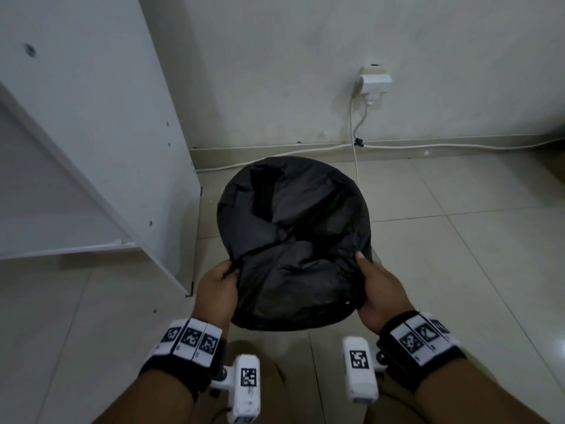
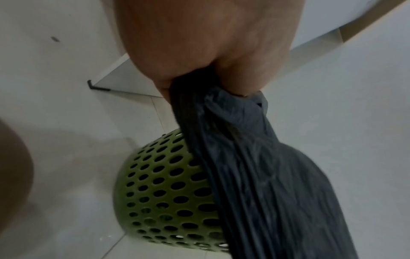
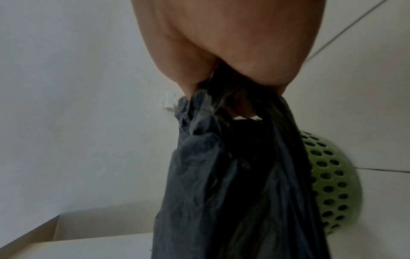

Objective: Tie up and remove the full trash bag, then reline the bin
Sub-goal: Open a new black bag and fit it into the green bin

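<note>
A black trash bag (image 1: 293,234) covers the mouth of a round green perforated bin (image 2: 159,192) on the tiled floor; in the head view the bag hides the bin. My left hand (image 1: 218,286) grips the bag's near-left edge, and the left wrist view shows bunched plastic (image 2: 221,122) running out of its fist. My right hand (image 1: 376,289) grips the near-right edge, thumb on top; the right wrist view shows gathered bag (image 3: 221,157) under it and the bin's wall (image 3: 328,184) beside it. The bag's inside is dark and its contents are hidden.
A white cabinet (image 1: 91,142) stands close on the left, its corner near the bin. Behind the bin is a wall with a socket and plug (image 1: 374,82), and white cables (image 1: 354,142) run along the skirting. Pale floor tiles (image 1: 458,255) spread to the right.
</note>
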### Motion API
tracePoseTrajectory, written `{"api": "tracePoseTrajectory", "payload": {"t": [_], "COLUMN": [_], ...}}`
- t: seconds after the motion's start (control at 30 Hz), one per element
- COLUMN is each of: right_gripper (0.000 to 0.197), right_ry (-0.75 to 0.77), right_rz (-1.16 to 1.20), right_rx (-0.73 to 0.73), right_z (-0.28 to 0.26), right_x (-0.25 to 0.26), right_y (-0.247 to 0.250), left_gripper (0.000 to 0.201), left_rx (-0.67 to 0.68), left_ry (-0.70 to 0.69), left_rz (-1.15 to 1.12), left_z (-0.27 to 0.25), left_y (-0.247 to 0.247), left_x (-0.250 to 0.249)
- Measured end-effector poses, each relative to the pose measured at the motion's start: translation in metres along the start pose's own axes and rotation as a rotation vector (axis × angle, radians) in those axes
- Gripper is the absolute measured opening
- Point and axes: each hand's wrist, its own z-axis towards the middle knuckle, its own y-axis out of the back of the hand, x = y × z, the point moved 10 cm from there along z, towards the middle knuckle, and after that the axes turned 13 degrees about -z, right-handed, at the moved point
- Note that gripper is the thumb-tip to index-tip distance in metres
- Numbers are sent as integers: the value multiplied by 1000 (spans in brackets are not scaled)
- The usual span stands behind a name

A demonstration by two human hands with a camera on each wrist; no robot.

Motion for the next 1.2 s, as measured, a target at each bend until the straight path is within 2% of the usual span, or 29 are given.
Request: {"api": "tracePoseTrajectory", "payload": {"t": [0.03, 0.1, 0.13, 0.2, 0.27, 0.3, 0.37, 0.43, 0.5, 0.53, 0.57, 0.67, 0.73, 0.83, 0.9, 0.97, 1.03, 1.2], "right_gripper": [25, 27, 27, 27, 28, 31, 33, 27, 29, 35, 41, 40, 32, 25, 23, 33, 36, 27], "right_ry": [-2, 0, 2, 22, 51, 64, 106, 166, 215, 237, 253, 273, 283, 347, 388, 381, 373, 324], "right_rz": [0, -14, -21, -42, -48, -42, -78, -155, -278, -352, -426, -596, -614, -686, -740, -737, -726, -694], "right_rx": [-5, 0, -2, -36, -123, -190, -309, -355, -337, -293, -228, -71, -36, 23, 67, 82, 90, 120], "right_z": [0, 0, 0, 0, -2, -2, -5, -11, -17, -18, -20, -23, -25, -30, -34, -34, -31, -24], "right_x": [2, 5, 6, 7, 7, 4, 2, 4, 7, 8, 7, 5, 6, 14, 18, 19, 20, 11], "right_y": [-4, -13, -16, -17, -9, 0, 18, 27, 24, 17, 6, -21, -28, -38, -47, -50, -52, -56], "left_gripper": [21, 38, 48, 71, 86, 87, 81, 67, 37, 23, 17, 42, 49, 52, 41, 24, 13, 30], "left_rx": [14, 67, 100, 136, 31, -29, -96, -156, -177, -148, -107, -43, -27, 66, 93, 84, 86, 48], "left_ry": [38, 192, 226, 167, 64, 22, -46, -126, -234, -297, -352, -426, -396, -285, -167, -54, -11, -3], "left_rz": [-44, -307, -405, -358, -233, -220, -240, -138, 58, 188, 307, 466, 467, 409, 307, 229, 209, 222], "left_z": [3, 9, 11, 19, 21, 19, 17, 9, 2, -3, -7, -7, -4, -1, 5, 7, 6, 11], "left_y": [-4, -17, -25, -31, -19, -12, -1, 7, 9, 3, -5, -18, -23, -38, -41, -42, -45, -44], "left_x": [1, 11, 11, 5, 2, 2, 6, 2, -6, -12, -17, -17, -16, -7, 3, 10, 9, 4]}}
